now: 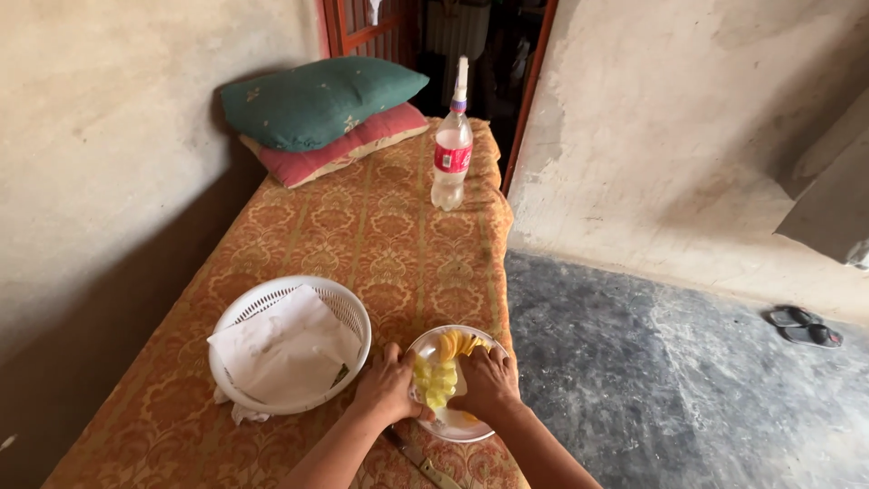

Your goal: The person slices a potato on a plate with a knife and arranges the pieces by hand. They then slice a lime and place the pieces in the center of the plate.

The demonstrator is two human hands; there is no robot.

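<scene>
Steadying plate (433,422) at lower centre, left hand (387,388) clasping rim, right hand (489,380) curled over fruit pieces (435,380); keeping plate level, knife (418,462) lying below, basket (344,308) alongside.

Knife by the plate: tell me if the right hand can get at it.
Probably yes. The knife lies bare on the bedspread, just below the plate; the right hand rests on the fruit nearby.

Glossy plate (425,349), white plastic mesh basket (348,308) w/ paper (285,349), woven patterned cloth (362,226), clear plastic bottle (451,163)
</scene>
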